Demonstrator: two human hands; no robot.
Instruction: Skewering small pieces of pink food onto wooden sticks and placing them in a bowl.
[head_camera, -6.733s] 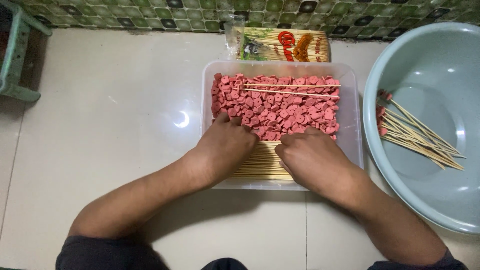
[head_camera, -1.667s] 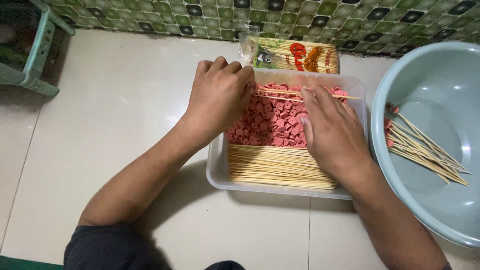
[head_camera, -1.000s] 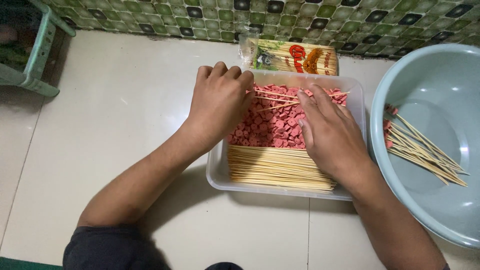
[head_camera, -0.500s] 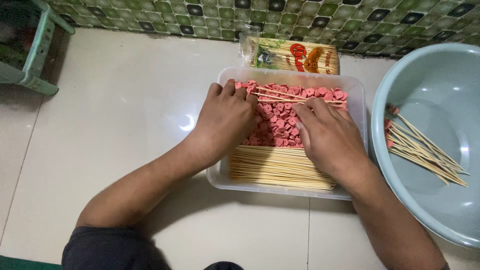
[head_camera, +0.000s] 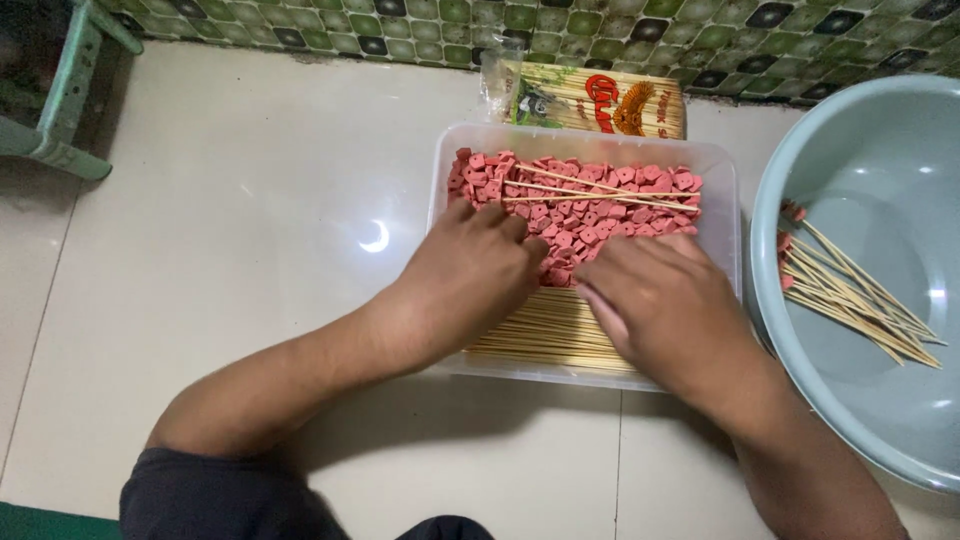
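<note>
Presently your left hand (head_camera: 470, 275) and right hand (head_camera: 660, 300) rest palm-down over pink sausage pieces (head_camera: 600, 200) in the clear tray (head_camera: 720, 215); whether the fingers grip anything cannot be told.

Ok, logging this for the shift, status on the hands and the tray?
Left hand and right hand palms down in clear tray, on pink pieces. Grip hidden. Skewers beneath, nothing blocking.

Just the one camera was at work, worn on the person's head and tipped steeply down over their own forearms. It faced forward towards the green patterned tile wall (head_camera: 300, 20), which ran along the top edge. It sat close: the clear rectangular plastic tub (head_camera: 720, 190) filled the middle, the pale glossy tiled floor (head_camera: 230, 200) spread left, and the big grey-green plastic basin (head_camera: 860, 160) was cut off at the right edge.
</note>
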